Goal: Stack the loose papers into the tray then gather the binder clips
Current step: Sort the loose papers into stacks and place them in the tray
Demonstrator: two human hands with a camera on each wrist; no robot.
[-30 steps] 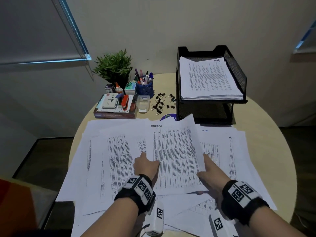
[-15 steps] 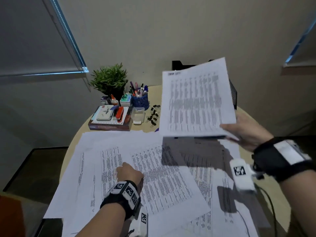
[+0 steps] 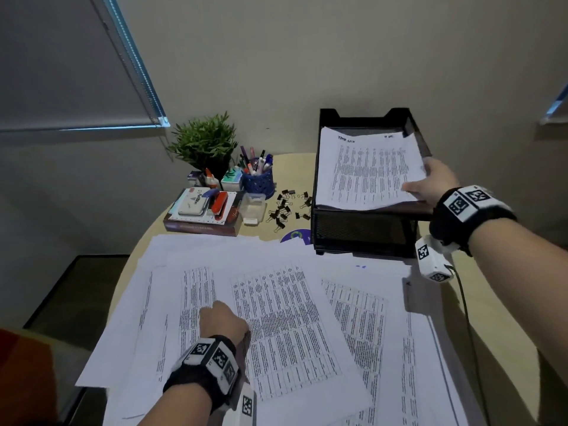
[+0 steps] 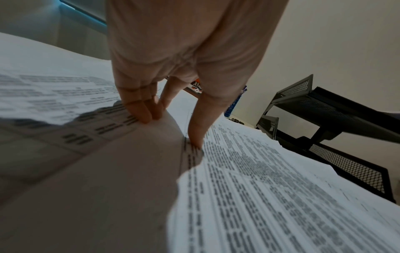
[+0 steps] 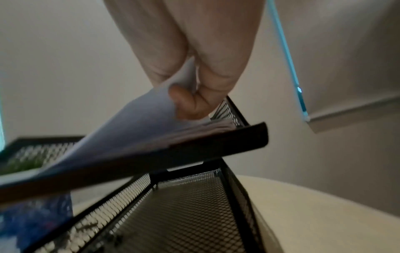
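Many printed loose papers [image 3: 276,318] lie spread and overlapping over the near part of the round table. My left hand [image 3: 224,321] rests on them; in the left wrist view its fingers [image 4: 138,111] and thumb pinch up the curled edge of one sheet [image 4: 121,154]. My right hand [image 3: 430,182] pinches the right edge of a printed sheet [image 3: 368,170] that lies on the stack in the top tier of the black mesh tray [image 3: 362,113]. The right wrist view shows the thumb and fingers [image 5: 188,102] gripping that sheet [image 5: 134,130]. Several black binder clips [image 3: 287,207] lie scattered left of the tray.
At the back left stand a green plant [image 3: 204,142], a blue pen cup [image 3: 258,179], a clear box [image 3: 253,207], and a book [image 3: 199,227] with a red stapler on it. Bare tabletop [image 3: 507,348] shows to the right of the papers.
My right hand lifted a sheet off the pile, carried it up and back, and now holds it on the tray's top tier. My left hand stayed on the pile.
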